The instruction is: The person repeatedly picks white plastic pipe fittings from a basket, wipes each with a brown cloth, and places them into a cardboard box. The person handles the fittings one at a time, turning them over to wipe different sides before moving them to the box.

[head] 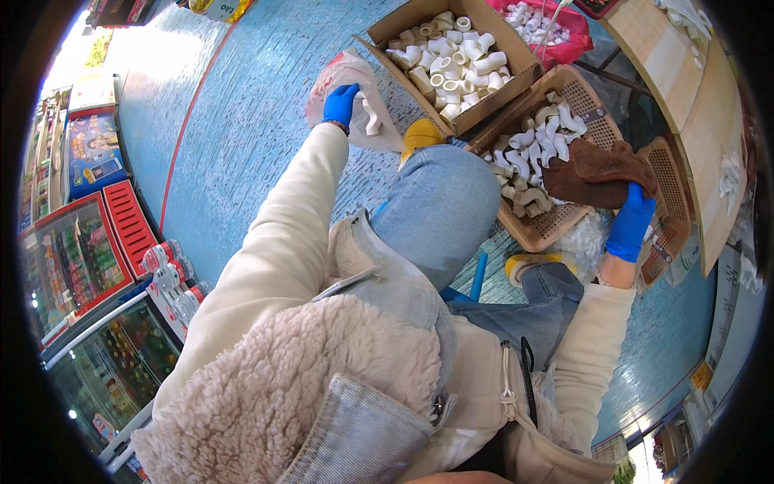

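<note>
My left hand (340, 107), in a blue glove, is over a translucent white plastic bag (326, 78) with red print. Its fingers close on the upper end of a curved white plastic pipe fitting (372, 121), which lies against the bag. My right hand (631, 222), also gloved in blue, grips a brown cloth (589, 181). That cloth hangs over the right side of a tan plastic basket (532, 233), covering some of the curved white pipe fittings (523, 160) inside.
Behind the basket stands a cardboard box (417, 91) full of white pipe elbows (450, 63). A pink bag (568, 42) holds small white parts. Another tan basket (668, 224) sits beside a wooden board (701, 139). Drink coolers (84, 260) and bottle packs (169, 266) line the left.
</note>
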Action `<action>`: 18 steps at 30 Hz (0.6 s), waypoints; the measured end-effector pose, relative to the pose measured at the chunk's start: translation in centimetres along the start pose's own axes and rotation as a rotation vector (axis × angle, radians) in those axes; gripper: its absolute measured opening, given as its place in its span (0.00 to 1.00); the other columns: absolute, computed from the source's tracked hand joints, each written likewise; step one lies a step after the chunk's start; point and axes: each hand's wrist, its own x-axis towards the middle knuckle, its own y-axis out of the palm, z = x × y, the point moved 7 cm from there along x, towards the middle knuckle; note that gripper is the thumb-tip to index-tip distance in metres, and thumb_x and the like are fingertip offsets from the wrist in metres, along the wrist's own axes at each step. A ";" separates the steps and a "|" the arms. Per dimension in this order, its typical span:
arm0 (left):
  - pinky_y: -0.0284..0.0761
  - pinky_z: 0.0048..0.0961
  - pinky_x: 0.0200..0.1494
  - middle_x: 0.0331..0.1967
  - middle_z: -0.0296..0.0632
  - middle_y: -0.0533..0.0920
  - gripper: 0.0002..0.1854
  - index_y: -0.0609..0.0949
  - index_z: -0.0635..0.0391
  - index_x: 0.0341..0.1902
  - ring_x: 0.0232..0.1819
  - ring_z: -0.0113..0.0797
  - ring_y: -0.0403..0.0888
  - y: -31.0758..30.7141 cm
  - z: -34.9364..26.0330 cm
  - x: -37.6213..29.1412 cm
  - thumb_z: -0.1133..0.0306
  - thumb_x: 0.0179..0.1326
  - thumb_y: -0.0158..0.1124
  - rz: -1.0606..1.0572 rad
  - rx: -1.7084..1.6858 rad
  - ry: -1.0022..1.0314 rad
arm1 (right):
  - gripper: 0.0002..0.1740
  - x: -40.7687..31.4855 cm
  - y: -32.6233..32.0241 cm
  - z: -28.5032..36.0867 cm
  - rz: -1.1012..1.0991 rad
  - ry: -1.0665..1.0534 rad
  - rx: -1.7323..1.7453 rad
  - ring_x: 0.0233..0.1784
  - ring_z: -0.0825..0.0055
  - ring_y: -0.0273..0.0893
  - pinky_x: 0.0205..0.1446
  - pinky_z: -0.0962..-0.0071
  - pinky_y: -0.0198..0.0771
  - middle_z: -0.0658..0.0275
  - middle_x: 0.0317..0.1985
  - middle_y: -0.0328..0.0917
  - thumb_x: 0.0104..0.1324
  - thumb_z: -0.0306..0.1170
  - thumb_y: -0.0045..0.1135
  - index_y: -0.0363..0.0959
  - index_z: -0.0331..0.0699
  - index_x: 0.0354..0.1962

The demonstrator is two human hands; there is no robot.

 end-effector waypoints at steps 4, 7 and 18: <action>0.68 0.28 0.46 0.34 0.42 0.81 0.13 0.79 0.61 0.38 0.42 0.37 0.76 -0.9 1.6 1.2 0.66 0.54 0.52 0.089 -0.204 -0.245 | 0.21 0.1 -0.2 0.1 -0.010 -0.012 0.044 0.48 0.71 0.70 0.50 0.73 0.65 0.57 0.48 0.70 0.63 0.37 0.42 0.67 0.32 0.48; 0.70 0.30 0.38 0.33 0.44 0.81 0.10 0.80 0.57 0.35 0.35 0.39 0.78 -0.1 1.0 1.5 0.69 0.52 0.52 0.114 0.134 0.157 | 0.18 -0.2 -0.2 0.5 -0.012 -0.052 0.064 0.46 0.72 0.70 0.48 0.72 0.66 0.58 0.45 0.71 0.62 0.34 0.44 0.68 0.32 0.46; 0.59 0.35 0.59 0.52 0.61 0.70 0.44 0.69 0.66 0.54 0.57 0.51 0.65 9.0 8.5 -1.6 0.34 0.49 0.47 0.264 0.556 -0.266 | 0.21 -0.9 -0.1 0.6 -0.054 0.169 -0.017 0.49 0.70 0.68 0.53 0.71 0.63 0.59 0.48 0.69 0.60 0.35 0.47 0.66 0.33 0.49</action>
